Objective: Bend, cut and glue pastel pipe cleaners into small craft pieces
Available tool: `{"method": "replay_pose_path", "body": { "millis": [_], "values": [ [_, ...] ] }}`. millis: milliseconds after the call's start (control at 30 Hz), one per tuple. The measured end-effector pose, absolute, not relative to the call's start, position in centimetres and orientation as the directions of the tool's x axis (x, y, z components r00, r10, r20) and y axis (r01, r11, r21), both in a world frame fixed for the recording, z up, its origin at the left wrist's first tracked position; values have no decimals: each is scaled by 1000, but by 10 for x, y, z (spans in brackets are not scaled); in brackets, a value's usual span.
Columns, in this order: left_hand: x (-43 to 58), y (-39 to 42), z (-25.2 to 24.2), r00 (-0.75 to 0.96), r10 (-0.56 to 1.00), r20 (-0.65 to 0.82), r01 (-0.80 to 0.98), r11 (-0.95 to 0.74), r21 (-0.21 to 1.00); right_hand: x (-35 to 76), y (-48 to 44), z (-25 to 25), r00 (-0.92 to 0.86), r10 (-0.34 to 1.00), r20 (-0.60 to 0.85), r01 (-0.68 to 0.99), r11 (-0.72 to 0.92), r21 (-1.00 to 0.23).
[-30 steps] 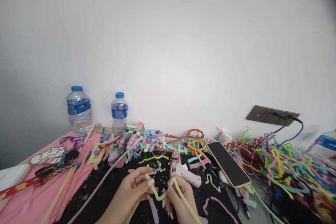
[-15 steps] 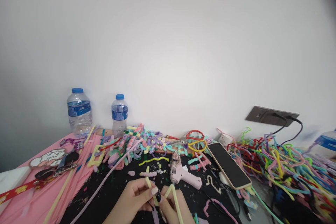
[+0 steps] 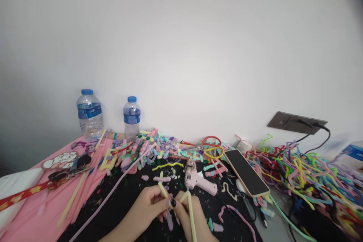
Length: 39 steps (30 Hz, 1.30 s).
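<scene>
Both my hands meet at the bottom middle, over the black mat (image 3: 119, 200). My left hand (image 3: 151, 202) pinches a pale yellow pipe cleaner (image 3: 191, 211) between thumb and fingers. My right hand (image 3: 185, 213), with a dark thumbnail, grips the same pale yellow piece, which bends to a sharp peak above its knuckles. A purple pipe cleaner piece (image 3: 169, 221) hangs below the fingertips; how it is joined to the yellow is hidden. Just beyond my right hand lies a pink glue gun (image 3: 200, 181). A small purple wrapped piece (image 3: 163, 179) lies past my left hand.
Scissors with red and yellow handles (image 3: 212, 147) lie at the back. A phone (image 3: 248, 172) rests right of the glue gun. Tangled pipe cleaners (image 3: 306, 174) fill the right side. Two water bottles (image 3: 90, 115) stand against the wall; keys (image 3: 66, 174) lie left.
The view has tilted slightly, so the table things sit a little higher and farther right. Both hands stay together on the yellow pipe cleaner; the fingers have shifted only slightly.
</scene>
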<state>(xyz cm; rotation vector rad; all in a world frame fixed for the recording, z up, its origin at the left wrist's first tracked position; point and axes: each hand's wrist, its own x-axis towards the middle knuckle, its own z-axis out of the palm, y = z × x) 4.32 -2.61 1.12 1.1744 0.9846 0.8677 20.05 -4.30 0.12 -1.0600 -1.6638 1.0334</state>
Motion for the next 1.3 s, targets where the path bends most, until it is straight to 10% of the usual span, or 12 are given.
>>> {"method": "replay_pose_path", "body": {
  "millis": [633,1300],
  "values": [
    [31,-33,34,492,864,-108,16,114,993,204,-41,14,-339,934,111,66,141,-988],
    [19,-38,39,823,421,-382,226,375,899,205,-48,32,-699,715,15,149,165,-975]
  ]
}}
